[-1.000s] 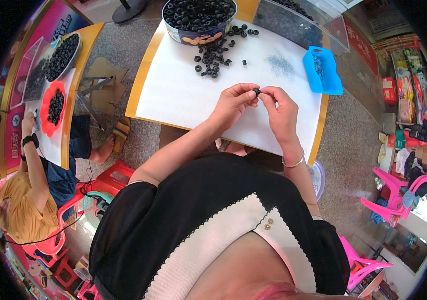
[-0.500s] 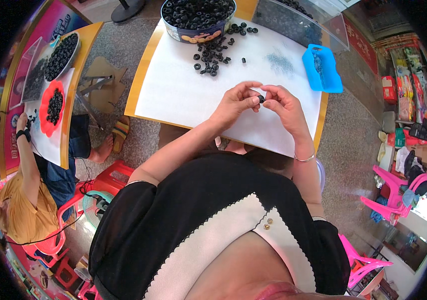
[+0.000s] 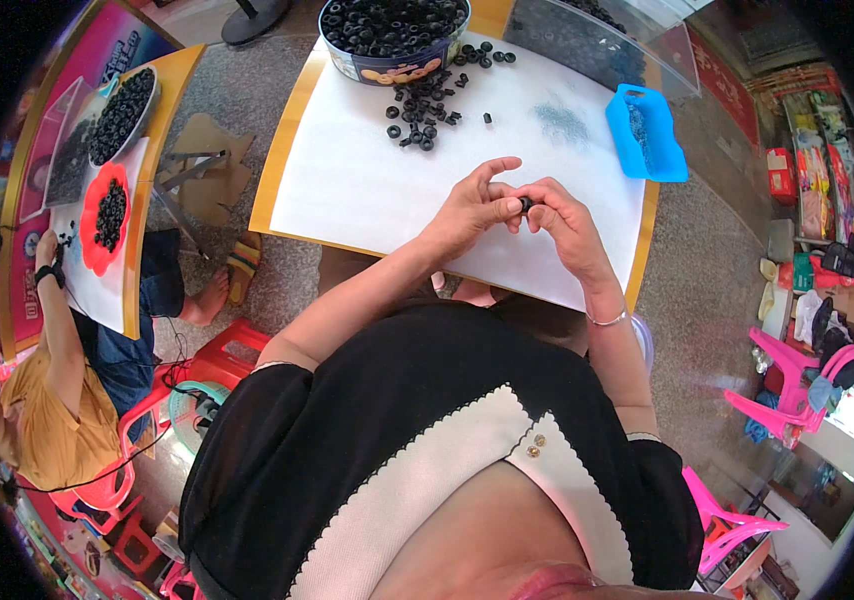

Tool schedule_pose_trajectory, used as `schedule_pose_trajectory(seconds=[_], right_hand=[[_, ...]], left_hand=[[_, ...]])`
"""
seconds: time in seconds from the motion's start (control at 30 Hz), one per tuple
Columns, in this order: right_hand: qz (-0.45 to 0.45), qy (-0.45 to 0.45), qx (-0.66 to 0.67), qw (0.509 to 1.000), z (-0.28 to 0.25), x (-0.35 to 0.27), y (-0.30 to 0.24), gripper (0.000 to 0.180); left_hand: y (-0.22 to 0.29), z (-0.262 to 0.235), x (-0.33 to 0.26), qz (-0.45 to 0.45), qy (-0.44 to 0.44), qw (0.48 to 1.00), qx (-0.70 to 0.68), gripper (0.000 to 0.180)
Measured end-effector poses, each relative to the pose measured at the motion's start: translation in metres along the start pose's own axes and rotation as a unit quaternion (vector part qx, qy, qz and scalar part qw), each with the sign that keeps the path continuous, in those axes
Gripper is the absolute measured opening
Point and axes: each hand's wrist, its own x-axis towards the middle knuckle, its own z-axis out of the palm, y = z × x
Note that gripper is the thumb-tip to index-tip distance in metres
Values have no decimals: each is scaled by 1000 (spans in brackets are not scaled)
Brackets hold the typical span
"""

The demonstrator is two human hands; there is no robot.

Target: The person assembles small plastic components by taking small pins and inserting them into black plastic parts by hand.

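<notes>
A person [image 3: 397,390] is wearing a black short-sleeved top [image 3: 377,410] with scalloped cream collar [image 3: 417,490], gold-toned buttons [image 3: 540,440] and a silvery bracelet [image 3: 607,323].

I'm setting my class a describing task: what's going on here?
Someone holds a small black piece between their left hand and right hand, above a white-topped table. Ahead stands a tub full of black pieces, with loose pieces before it; a blue tray sits to the right. At another table on the left, a co-worker's hand is near a red bowl.
</notes>
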Motion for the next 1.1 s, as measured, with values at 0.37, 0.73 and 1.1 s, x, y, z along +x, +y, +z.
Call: schedule_pose_trajectory(seconds=[0.37, 0.73, 1.1], right_hand=[[-62, 57, -259, 962, 15, -2, -10, 27], [-103, 127, -231, 959, 40, 10, 7, 23], [-123, 173, -244, 946, 59, 23, 42, 23]], left_hand=[[-6, -5, 5, 12, 39, 997, 60, 56], [-8, -4, 3, -58, 37, 986, 155, 52], [-9, 15, 1, 111, 54, 989, 83, 41]])
